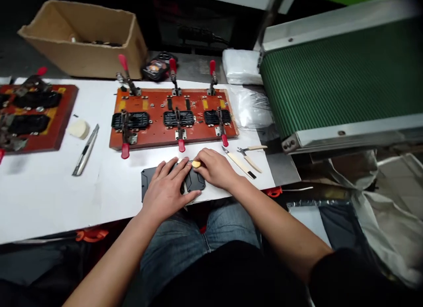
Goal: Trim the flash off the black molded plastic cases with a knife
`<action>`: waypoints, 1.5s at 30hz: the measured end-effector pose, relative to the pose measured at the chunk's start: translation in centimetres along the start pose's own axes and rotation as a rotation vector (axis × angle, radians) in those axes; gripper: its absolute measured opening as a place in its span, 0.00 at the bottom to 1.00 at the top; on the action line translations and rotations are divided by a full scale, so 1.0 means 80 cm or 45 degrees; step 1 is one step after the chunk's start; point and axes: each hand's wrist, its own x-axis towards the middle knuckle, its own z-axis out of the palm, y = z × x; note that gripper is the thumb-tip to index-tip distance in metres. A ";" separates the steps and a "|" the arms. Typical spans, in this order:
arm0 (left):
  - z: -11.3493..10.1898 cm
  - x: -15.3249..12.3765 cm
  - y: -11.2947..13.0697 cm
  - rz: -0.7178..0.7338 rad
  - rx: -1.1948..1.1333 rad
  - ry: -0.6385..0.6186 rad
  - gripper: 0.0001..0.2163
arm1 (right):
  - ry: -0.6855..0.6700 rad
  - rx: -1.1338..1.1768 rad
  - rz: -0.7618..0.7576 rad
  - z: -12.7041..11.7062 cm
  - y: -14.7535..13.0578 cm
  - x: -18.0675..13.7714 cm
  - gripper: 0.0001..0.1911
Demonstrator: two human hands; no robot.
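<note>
My left hand (167, 190) lies flat with its fingers spread, pressing on a dark grey plastic panel (195, 182) at the table's near edge. Much of the panel is covered by that hand, so I cannot tell whether it is one piece or two. My right hand (214, 168) is closed on a small yellow, rounded piece (196, 164), held against the panel's upper right part. Just right of this hand lie a cream-handled knife (239, 162) and a pair of nippers (249, 156) with cream handles.
A red-brown fixture board (155, 137) with red-handled toggle clamps and black parts stands beyond my hands. At left are a second fixture (64, 121), a box cutter (86, 150) and a whitish pad (79, 129). A cardboard box (89, 62), plastic bags (243, 66) and a green conveyor (343, 77) stand behind.
</note>
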 end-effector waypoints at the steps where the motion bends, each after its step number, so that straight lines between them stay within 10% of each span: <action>1: -0.002 0.000 0.000 0.010 0.018 -0.005 0.38 | 0.020 0.028 0.026 -0.004 -0.001 -0.003 0.13; 9: -0.010 0.016 0.034 -0.007 0.048 -0.076 0.36 | 0.296 0.367 0.426 -0.029 -0.026 -0.172 0.09; 14: -0.006 0.057 0.077 0.115 -0.049 -0.185 0.41 | 0.486 0.485 0.608 -0.015 -0.038 -0.203 0.12; 21: -0.029 -0.011 -0.019 -0.032 0.013 0.102 0.27 | 0.518 0.373 0.545 -0.026 -0.038 -0.182 0.18; 25: -0.033 -0.053 -0.059 -0.124 0.014 0.009 0.40 | 0.319 0.254 0.328 -0.019 -0.043 -0.125 0.15; 31: -0.022 -0.055 -0.056 -0.089 -0.087 -0.051 0.42 | -0.028 0.092 -0.047 0.040 -0.064 -0.018 0.13; 45: -0.016 -0.059 -0.054 -0.132 -0.304 0.068 0.41 | -0.334 -0.098 -0.158 0.037 -0.063 0.005 0.08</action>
